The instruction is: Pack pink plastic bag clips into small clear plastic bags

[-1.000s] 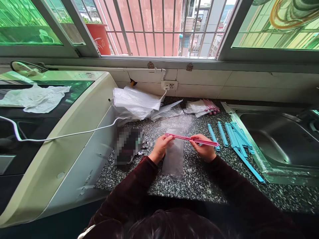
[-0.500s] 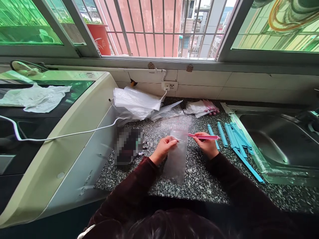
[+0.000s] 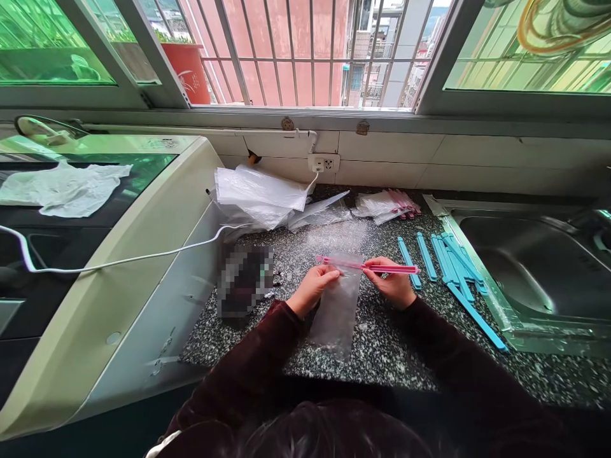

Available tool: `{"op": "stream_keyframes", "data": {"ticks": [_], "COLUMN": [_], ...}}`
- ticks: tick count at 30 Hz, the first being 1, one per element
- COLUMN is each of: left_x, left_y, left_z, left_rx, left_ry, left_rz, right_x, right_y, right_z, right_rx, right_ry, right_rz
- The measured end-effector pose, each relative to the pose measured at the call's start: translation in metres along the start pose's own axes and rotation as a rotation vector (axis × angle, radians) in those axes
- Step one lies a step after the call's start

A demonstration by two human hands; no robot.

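Observation:
My left hand pinches the upper left edge of a clear plastic bag, which hangs down over the speckled counter. A pink bag sealing clip is held in my right hand, its thick part pointing right. The clip's thinner pink strip reaches left across the top of the bag. Both hands are closed, the left thumb lying on the film. Just right of my right hand lie several blue sealing clips.
At the back of the counter lie a stack of clear bags and a pile of bags with pink clips. A sink is on the right, a washing machine on the left. A blurred dark object lies left of my hands.
My right hand has moved slightly left, bringing the pink clip across the top of the bag. My left hand keeps its hold on the bag.

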State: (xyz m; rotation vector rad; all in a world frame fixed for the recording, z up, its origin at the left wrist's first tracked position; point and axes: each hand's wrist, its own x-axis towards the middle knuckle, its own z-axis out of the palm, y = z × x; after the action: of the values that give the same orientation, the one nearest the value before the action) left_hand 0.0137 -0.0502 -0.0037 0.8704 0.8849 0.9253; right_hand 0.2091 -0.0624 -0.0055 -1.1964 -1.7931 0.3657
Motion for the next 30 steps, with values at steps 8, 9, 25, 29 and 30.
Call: {"op": "stream_keyframes", "data": {"ticks": [8, 9, 25, 29, 30], "left_x": [-0.0017, -0.0022, 0.0002, 0.0025, 0.0030], "left_y": [0.0037, 0.0046, 0.0032, -0.0001, -0.0009], "left_z": [0.0020, 0.0023, 0.0004, -0.0018, -0.0022], "left_rx": [-0.078, -0.088, -0.089, -0.112, -0.106], "left_ry": [-0.010, -0.008, 0.042, 0.095, 0.107], "left_rz": [-0.067, -0.061, -0.053, -0.058, -0.050], "right_x": [-0.0003, -0.0004, -0.0024, -0.0028, -0.0029], "right_y": [-0.0035, -0.0037, -0.0011, -0.0009, -0.0010], "right_z": [-0.0003, -0.0003, 0.0031, 0.0034, 0.0036], "right_rx": [-0.003, -0.001, -0.001, -0.007, -0.009], "right_ry": [-0.018, -0.017, -0.005, -0.005, -0.006], "right_rz": [-0.012, -0.011, -0.018, -0.002, 0.000]}}
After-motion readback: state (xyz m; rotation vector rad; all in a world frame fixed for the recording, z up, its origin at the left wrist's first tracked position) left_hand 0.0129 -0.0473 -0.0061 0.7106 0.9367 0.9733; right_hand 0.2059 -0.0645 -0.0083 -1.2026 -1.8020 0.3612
